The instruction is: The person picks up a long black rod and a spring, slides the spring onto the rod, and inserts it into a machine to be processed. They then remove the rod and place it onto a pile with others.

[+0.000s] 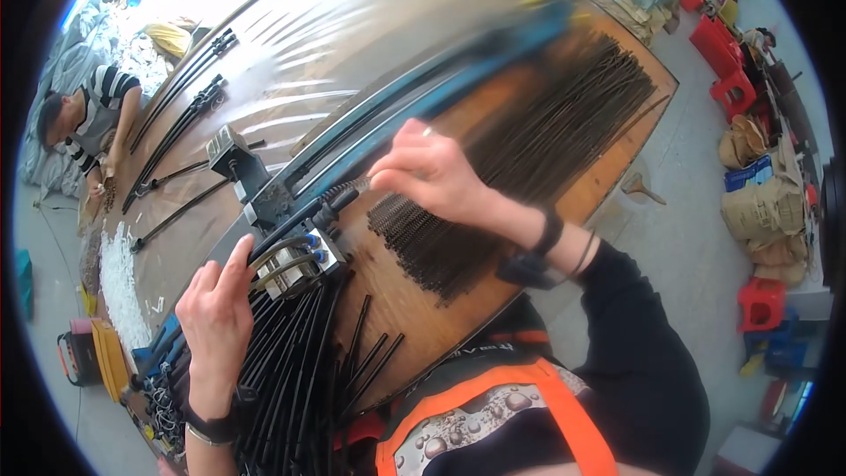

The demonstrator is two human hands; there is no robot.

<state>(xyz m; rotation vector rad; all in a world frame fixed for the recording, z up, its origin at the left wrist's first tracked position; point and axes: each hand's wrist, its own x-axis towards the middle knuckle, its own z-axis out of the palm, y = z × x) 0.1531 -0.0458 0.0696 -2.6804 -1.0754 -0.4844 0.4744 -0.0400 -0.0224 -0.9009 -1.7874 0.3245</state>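
My left hand (216,313) is closed round a slim black tube (286,225), the index finger laid along it. This tube slants up to the right across a metal clamping fixture (304,264) fitted with blue air fittings and hoses. My right hand (434,174) is closed in a pinch at the end of a thin dark coil spring (345,189). The spring lies close to the tube's upper end; whether it goes inside I cannot tell. Beyond my right hand a long blue-edged rail (388,137) runs to the far right, its far end blurred.
A thick bundle of long dark springs (520,167) lies on the wooden table (458,326). Black tubes (295,361) are heaped below the fixture. More black rods (181,128) and white small parts (123,291) lie leftward. A co-worker (92,119) sits at the far left. Red stools (762,304) stand at right.
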